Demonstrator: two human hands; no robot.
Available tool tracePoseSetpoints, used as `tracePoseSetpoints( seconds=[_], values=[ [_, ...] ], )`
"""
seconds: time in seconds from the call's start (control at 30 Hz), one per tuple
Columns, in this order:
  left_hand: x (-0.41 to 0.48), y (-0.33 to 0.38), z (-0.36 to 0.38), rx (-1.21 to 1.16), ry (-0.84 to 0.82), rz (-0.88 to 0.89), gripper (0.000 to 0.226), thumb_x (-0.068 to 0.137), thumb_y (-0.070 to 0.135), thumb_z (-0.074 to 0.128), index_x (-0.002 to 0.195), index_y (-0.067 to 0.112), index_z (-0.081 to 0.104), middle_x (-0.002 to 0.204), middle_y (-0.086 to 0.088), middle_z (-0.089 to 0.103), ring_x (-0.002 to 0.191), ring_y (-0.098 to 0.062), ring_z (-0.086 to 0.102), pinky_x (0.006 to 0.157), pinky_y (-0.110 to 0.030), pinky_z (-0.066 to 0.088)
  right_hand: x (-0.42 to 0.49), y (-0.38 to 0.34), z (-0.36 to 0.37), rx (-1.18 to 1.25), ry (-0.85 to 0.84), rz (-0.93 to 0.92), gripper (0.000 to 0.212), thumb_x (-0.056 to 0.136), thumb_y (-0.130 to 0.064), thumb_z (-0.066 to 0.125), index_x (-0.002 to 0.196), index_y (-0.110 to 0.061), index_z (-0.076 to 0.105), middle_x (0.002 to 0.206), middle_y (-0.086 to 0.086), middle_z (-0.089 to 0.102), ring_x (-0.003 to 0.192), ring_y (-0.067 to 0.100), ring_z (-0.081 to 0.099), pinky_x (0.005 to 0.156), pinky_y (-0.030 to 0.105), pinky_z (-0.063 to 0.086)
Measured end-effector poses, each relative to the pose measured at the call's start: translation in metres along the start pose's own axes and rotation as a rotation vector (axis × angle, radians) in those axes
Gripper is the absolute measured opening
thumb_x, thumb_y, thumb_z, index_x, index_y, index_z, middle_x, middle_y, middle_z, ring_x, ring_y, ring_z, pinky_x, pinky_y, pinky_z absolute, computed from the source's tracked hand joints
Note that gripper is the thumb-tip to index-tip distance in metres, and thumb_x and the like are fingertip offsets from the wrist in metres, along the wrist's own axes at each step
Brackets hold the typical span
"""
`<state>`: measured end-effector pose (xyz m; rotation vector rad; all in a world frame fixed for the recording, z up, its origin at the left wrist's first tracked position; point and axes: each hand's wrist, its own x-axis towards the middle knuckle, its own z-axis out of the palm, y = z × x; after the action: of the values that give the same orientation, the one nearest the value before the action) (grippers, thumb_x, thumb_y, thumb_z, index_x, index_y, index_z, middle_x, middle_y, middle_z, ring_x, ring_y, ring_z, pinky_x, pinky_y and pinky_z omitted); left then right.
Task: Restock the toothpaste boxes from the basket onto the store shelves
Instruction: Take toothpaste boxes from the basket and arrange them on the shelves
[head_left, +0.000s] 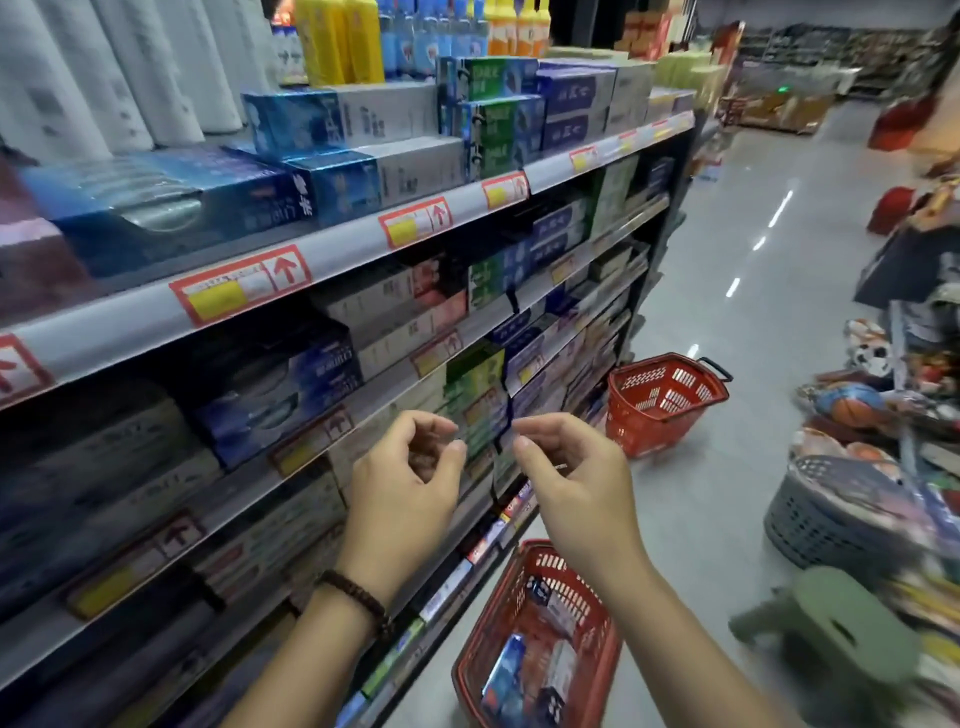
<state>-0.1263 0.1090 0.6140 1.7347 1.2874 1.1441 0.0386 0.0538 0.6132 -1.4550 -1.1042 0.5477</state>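
Observation:
A red basket stands on the floor at the bottom centre, with several toothpaste boxes lying in it. Store shelves filled with toothpaste boxes run along the left. My left hand and my right hand are raised side by side in front of the middle shelves. Their fingers are loosely curled and I see nothing held in either. A beaded bracelet sits on my left wrist.
A second red basket stands on the floor further down the aisle by the shelf end. A green plastic stool and a grey basket of goods are at the right. The tiled aisle floor runs ahead.

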Motion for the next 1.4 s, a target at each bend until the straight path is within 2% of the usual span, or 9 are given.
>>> tracePoseSetpoints(
  seconds=[0.2,0.33,0.43,0.57,0.7,0.87,1.07,1.2,1.4],
  values=[
    [-0.005,-0.009,0.058,-0.027,-0.027,-0.046,0.007,0.095,0.026,0.072,0.096,0.031,0.067,0.084,0.011,0.072,0.077,-0.011,0.07,0.074,-0.045,0.061,0.003,0.053,-0.036,0.019,0.041,0.081,0.013,0.097,-0.018,0.075,0.1,-0.03,0.078,0.093,-0.011,0.078,0.089,0.01,0.074,0.083,0.038,0.063],
    [-0.009,-0.012,0.103,-0.003,-0.037,-0.083,0.008,0.095,0.023,0.072,0.097,0.029,0.068,0.085,0.008,0.073,0.079,-0.01,0.069,0.075,-0.037,0.06,0.016,0.087,-0.069,0.031,0.019,0.133,0.01,0.097,-0.02,0.076,0.099,-0.029,0.079,0.091,-0.01,0.078,0.087,0.013,0.074,0.082,0.041,0.062],
    [-0.011,-0.014,0.135,-0.007,-0.056,-0.131,0.007,0.096,0.023,0.071,0.096,0.03,0.068,0.084,0.008,0.073,0.078,-0.017,0.071,0.074,-0.039,0.061,0.025,0.111,-0.091,0.033,-0.014,0.165,0.01,0.097,-0.021,0.075,0.101,-0.029,0.079,0.091,-0.009,0.078,0.087,0.012,0.074,0.081,0.036,0.061],
    [-0.02,-0.021,0.176,0.042,-0.033,-0.194,0.011,0.097,0.019,0.072,0.095,0.029,0.068,0.082,0.011,0.07,0.075,-0.015,0.07,0.067,-0.024,0.057,0.035,0.146,-0.115,0.047,-0.055,0.203,0.011,0.096,-0.02,0.076,0.101,-0.03,0.078,0.091,-0.009,0.078,0.085,0.013,0.073,0.078,0.034,0.06],
    [-0.026,-0.044,0.208,0.075,-0.042,-0.269,0.007,0.096,0.024,0.072,0.096,0.029,0.068,0.084,0.011,0.07,0.074,-0.019,0.072,0.073,-0.043,0.062,0.04,0.185,-0.127,0.058,-0.08,0.245,0.011,0.095,-0.019,0.076,0.1,-0.028,0.079,0.087,-0.006,0.077,0.08,0.016,0.071,0.075,0.037,0.06],
    [-0.029,-0.082,0.239,0.061,-0.046,-0.329,0.003,0.096,0.03,0.07,0.098,0.03,0.068,0.086,0.011,0.071,0.071,-0.025,0.072,0.073,-0.051,0.062,0.04,0.234,-0.124,0.058,-0.089,0.308,0.012,0.095,-0.015,0.075,0.097,-0.027,0.078,0.084,-0.006,0.075,0.077,0.014,0.068,0.074,0.034,0.057],
    [-0.02,-0.14,0.268,0.065,-0.114,-0.379,0.008,0.097,0.026,0.068,0.101,0.033,0.066,0.09,0.006,0.072,0.072,-0.02,0.073,0.075,-0.049,0.062,0.035,0.286,-0.104,0.032,-0.079,0.389,0.013,0.095,-0.01,0.075,0.101,-0.02,0.079,0.089,-0.006,0.077,0.078,0.013,0.069,0.076,0.032,0.058],
    [-0.02,-0.179,0.283,0.038,-0.132,-0.431,0.01,0.099,0.02,0.068,0.103,0.028,0.067,0.089,0.005,0.071,0.073,-0.018,0.074,0.078,-0.049,0.062,0.027,0.324,-0.09,0.053,-0.063,0.448,0.013,0.096,-0.009,0.075,0.101,-0.021,0.078,0.089,-0.002,0.077,0.081,0.022,0.072,0.079,0.04,0.061],
    [-0.028,-0.235,0.31,0.001,-0.184,-0.461,0.007,0.098,0.026,0.066,0.103,0.031,0.066,0.091,0.003,0.07,0.071,-0.029,0.073,0.073,-0.054,0.061,0.019,0.373,-0.069,0.037,-0.049,0.475,0.011,0.096,-0.009,0.076,0.102,-0.017,0.078,0.09,-0.002,0.077,0.081,0.016,0.071,0.077,0.037,0.06]
  ],
)
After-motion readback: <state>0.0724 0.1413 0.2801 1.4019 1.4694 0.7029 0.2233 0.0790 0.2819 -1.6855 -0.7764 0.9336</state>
